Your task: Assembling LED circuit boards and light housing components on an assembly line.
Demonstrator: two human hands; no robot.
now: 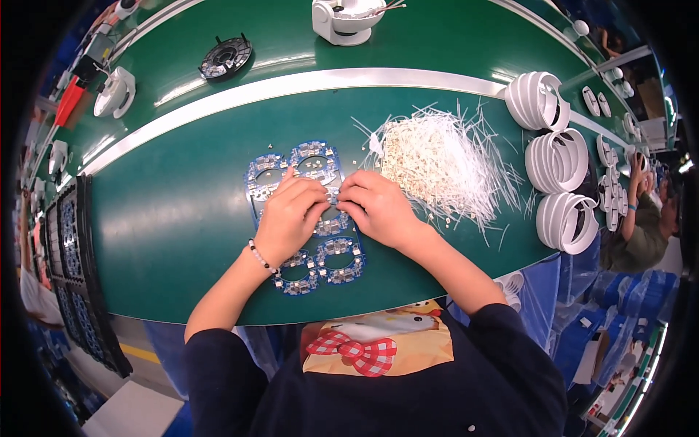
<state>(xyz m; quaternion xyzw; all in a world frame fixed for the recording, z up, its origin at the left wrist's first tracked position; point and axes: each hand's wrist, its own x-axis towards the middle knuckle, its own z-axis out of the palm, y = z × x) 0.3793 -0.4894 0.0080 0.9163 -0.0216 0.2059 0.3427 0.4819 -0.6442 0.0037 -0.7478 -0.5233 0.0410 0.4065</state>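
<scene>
A panel of blue ring-shaped circuit boards [341, 274] lies flat on the green work table in front of me. Over its middle, my left hand [293, 213] and my right hand [378, 210] are close together, each with fingers pinched. Whatever sits between the fingertips is too small and hidden to make out. My hands cover part of the middle boards. Right of the panel, beside my right hand, is a loose heap of thin white strips [477, 171] mixed with small cream-coloured pieces [404, 149]. A few such pieces lie scattered on the boards.
Stacks of white plastic rings [551, 162] stand along the right edge. A black rack holding circuit boards [84, 273] is at the left. Beyond a pale rail [291, 79] lie a dark round part [226, 58] and a white device [348, 28]. Another person [644, 229] works at far right.
</scene>
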